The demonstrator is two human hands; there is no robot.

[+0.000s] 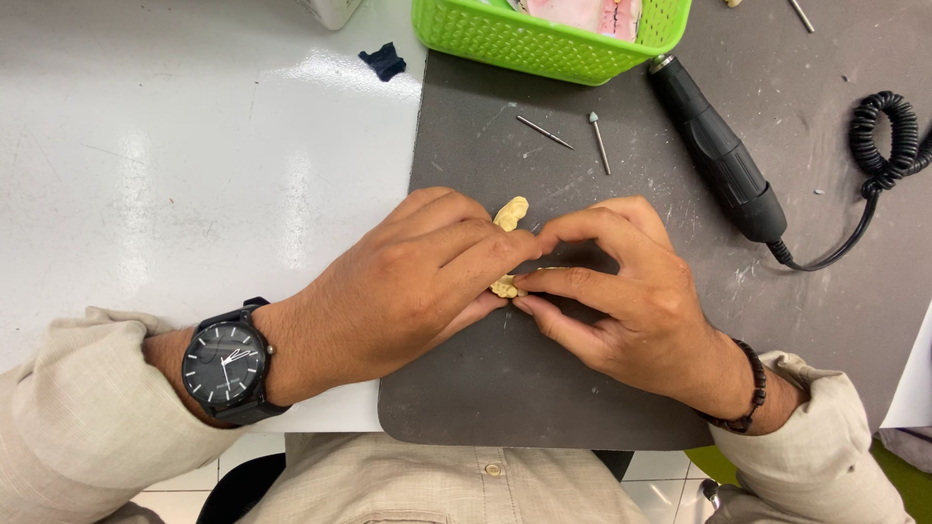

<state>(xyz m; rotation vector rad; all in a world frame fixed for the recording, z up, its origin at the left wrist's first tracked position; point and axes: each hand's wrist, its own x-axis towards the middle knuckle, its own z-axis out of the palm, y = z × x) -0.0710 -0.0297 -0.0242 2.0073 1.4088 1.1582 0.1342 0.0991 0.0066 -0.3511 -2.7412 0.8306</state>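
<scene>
A white table (194, 175) carries a dark grey mat (505, 388) at the centre of the frame. There the left hand (408, 281) and right hand (621, 301) meet, fingers of both pinching a small yellowish cast piece (512, 213) between them. It looks brittle: too hard a squeeze could snap it. The loose burs (544, 132) above, beside the black handpiece (718, 146), might roll if nudged.

My left hand (417, 281) and right hand (621, 301) pinch a yellowish cast (510, 215) between their fingertips over the grey mat (505, 388). Two burs (599, 142) and a black handpiece (718, 150) lie beyond, near a green basket (505, 37).
</scene>
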